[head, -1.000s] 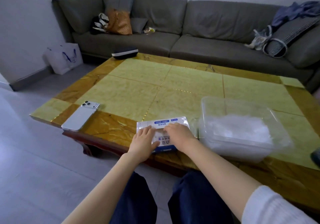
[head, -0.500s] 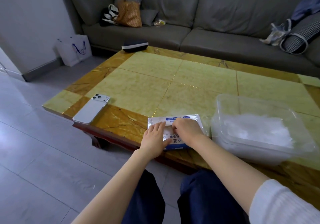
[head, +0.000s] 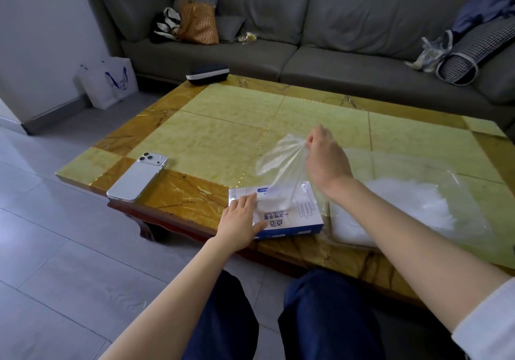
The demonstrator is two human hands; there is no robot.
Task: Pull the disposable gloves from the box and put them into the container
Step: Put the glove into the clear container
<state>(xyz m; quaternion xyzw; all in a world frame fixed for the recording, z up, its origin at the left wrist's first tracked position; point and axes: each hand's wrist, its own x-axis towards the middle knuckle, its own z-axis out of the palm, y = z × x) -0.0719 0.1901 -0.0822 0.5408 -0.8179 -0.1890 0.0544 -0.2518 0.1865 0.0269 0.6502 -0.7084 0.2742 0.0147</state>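
"Glove (head: 281, 162) first: you had it stretched up out of the box (head: 292, 221), toward 12 o'clock, hadn't you?"

"You did. Your right hand (head: 326, 159) pinched its upper end above the table (head: 223, 125), fingertips bunched tight on the thin clear film. The lower end reached down to the slot in the box top. Whether it had come free of the slot, I couldn't tell."

"And why did you lay your left hand (head: 241, 220) on the box?"

"To pin it, I'd judge. The box looked light, and a pull on the film could have lifted it with the glove. Your fingers lay straight and flat on the 9 o'clock half of the top, gripping nothing."

"You placed the container (head: 473, 192) sensibly too: at 3 o'clock from the box, just beside it."

"Yes, and a white heap of gloves (head: 404, 206) lay in it, so I'd say you were well into the job. From that hold you needed only a short swing toward 3 o'clock, then to loosen the pinch over the heap."

"Anything in your way?"

"No. The phone (head: 136, 177) lay at 9 o'clock from the box, well apart from your hands."
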